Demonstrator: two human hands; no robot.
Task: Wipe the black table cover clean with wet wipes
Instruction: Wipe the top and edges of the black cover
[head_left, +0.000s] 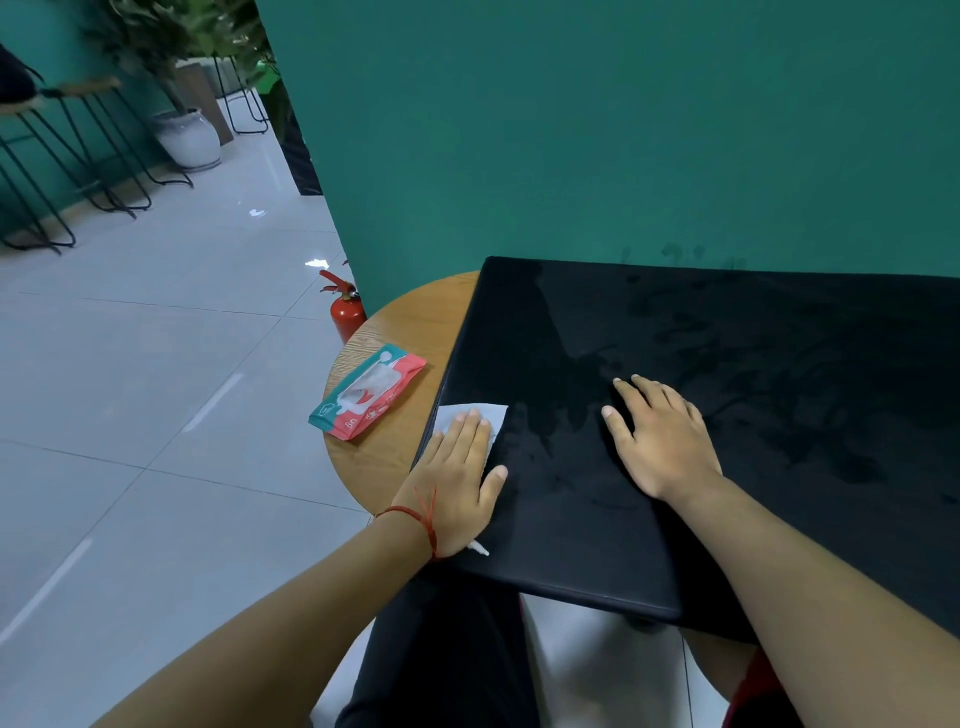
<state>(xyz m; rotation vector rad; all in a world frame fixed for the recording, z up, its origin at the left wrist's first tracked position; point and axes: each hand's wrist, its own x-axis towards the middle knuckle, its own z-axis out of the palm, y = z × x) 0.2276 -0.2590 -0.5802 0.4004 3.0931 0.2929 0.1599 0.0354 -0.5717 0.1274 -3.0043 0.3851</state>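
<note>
While the left hand (457, 478) is pressing down on the wet wipe (496, 418), the wipe is sitting right at the near-left edge of the black table cover (779, 364), with one white corner poking out past the fingertips and another little bit peeking out under the heel of the palm. Nothing is getting pinched here: the fingers are lying straight and close together, just flattening the wipe against the surface.

The right hand (660, 436) is resting palm-down nearer the middle of the cover, fingers spread, holding nothing. I'm guessing it's bracing the cover so it isn't skating around.

Handling-wise, I'm thinking the wipe is super light, limp and damp, so it's going to bunch up or roll if you're grabbing it by an edge. Driving it under a flat palm seems like the way to go. The cover is looking like a smooth, fairly stiff padded slab, and it's showing wet streaks all over, so probably getting slick. It's also hanging off the round wooden table (405, 322) on the near side, so leaning hard on that corner is looking a bit risky to me.

The wipes pack (366, 392) is lying on the bare wood just beside the cover's left edge.
</note>
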